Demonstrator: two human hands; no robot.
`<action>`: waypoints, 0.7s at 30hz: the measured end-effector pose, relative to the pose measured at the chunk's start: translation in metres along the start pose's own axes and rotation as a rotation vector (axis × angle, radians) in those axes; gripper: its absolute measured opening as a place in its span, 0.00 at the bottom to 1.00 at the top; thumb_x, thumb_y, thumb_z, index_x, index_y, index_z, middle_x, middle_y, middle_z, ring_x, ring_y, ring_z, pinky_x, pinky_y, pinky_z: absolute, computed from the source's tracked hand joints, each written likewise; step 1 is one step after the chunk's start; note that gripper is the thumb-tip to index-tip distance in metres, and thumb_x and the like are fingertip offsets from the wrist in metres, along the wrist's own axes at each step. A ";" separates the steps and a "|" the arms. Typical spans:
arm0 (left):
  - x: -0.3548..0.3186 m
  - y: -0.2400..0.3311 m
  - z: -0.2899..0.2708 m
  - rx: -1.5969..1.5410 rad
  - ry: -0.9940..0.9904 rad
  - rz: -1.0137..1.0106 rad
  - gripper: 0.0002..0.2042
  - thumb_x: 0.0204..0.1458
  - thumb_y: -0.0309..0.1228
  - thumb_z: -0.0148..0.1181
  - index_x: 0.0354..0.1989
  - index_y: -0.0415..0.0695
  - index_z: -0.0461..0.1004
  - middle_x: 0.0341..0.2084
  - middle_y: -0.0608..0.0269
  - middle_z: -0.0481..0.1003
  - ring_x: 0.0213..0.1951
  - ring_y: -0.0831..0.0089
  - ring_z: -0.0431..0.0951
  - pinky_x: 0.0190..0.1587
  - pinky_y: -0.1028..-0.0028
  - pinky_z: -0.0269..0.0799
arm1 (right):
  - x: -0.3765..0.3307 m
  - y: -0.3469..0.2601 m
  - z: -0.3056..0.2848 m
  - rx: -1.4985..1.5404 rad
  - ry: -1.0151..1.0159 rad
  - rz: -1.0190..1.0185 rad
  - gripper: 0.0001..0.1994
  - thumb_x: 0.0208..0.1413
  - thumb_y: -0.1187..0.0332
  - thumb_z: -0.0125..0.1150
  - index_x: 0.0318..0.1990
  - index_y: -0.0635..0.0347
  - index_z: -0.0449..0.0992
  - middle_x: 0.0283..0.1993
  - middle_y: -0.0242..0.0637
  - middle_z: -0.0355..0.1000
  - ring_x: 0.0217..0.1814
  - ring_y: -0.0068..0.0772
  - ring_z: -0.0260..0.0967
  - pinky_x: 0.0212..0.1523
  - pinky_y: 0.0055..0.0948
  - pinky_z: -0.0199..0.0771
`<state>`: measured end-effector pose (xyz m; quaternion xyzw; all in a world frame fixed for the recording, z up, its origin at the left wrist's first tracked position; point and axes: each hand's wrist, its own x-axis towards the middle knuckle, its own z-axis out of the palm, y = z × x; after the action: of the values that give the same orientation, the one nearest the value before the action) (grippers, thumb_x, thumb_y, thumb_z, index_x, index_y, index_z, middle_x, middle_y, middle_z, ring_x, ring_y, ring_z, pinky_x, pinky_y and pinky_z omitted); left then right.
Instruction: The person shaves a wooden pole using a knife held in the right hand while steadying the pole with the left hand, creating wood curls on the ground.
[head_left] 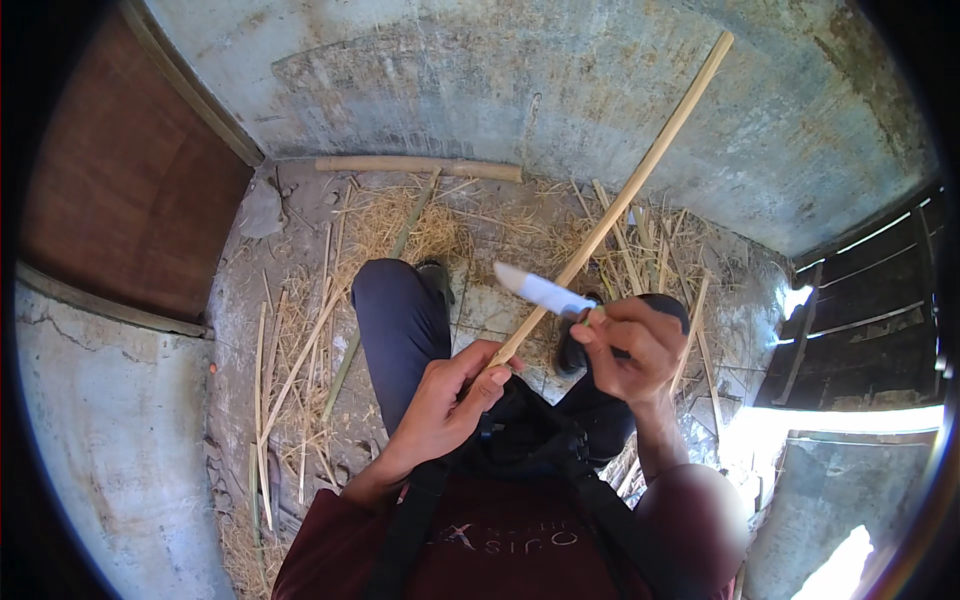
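Observation:
My left hand (448, 398) grips the near end of a long pale bamboo stick (640, 175) that slants up and to the right toward the grey wall. My right hand (628, 345) holds a knife (540, 290) by its handle, the pale blade pointing left and lying against the stick just above my left hand. My knees in dark trousers (400, 320) show below the hands.
Split bamboo strips (300, 360) and shavings litter the tiled floor. A thick bamboo pole (420, 166) lies along the foot of the concrete wall (500, 70). A brown wooden door (120, 190) stands at left, a dark slatted shutter (870, 320) at right.

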<state>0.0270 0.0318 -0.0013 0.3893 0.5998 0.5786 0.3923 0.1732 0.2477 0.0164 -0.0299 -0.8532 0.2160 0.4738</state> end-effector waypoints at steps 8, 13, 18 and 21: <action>0.003 0.018 -0.003 -0.133 -0.027 -0.079 0.21 0.80 0.43 0.47 0.61 0.38 0.77 0.24 0.70 0.72 0.23 0.85 0.63 0.26 0.79 0.59 | -0.008 -0.013 0.019 0.057 -0.004 -0.046 0.13 0.45 0.68 0.87 0.34 0.56 0.86 0.27 0.32 0.76 0.20 0.28 0.73 0.18 0.27 0.68; 0.003 0.008 0.004 -0.165 0.015 -0.010 0.16 0.79 0.41 0.49 0.58 0.39 0.73 0.27 0.65 0.75 0.23 0.87 0.62 0.25 0.81 0.57 | -0.011 -0.022 0.026 0.082 -0.046 -0.091 0.15 0.46 0.68 0.87 0.40 0.55 0.86 0.28 0.32 0.76 0.21 0.29 0.75 0.18 0.27 0.70; 0.006 0.011 0.005 -0.168 0.018 -0.002 0.11 0.78 0.38 0.52 0.54 0.43 0.70 0.28 0.65 0.76 0.23 0.89 0.64 0.25 0.83 0.57 | -0.016 -0.023 0.029 0.113 -0.046 -0.082 0.16 0.46 0.67 0.87 0.42 0.54 0.87 0.29 0.32 0.77 0.21 0.29 0.75 0.19 0.27 0.71; 0.006 0.012 0.005 -0.139 0.018 -0.008 0.11 0.78 0.38 0.52 0.52 0.43 0.70 0.27 0.66 0.76 0.23 0.89 0.65 0.25 0.83 0.57 | -0.017 -0.024 0.029 0.108 -0.042 -0.083 0.17 0.46 0.67 0.87 0.43 0.54 0.87 0.29 0.32 0.77 0.22 0.29 0.75 0.19 0.27 0.71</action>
<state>0.0299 0.0394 0.0108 0.3534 0.5631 0.6210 0.4152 0.1625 0.2123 -0.0006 0.0358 -0.8505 0.2423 0.4654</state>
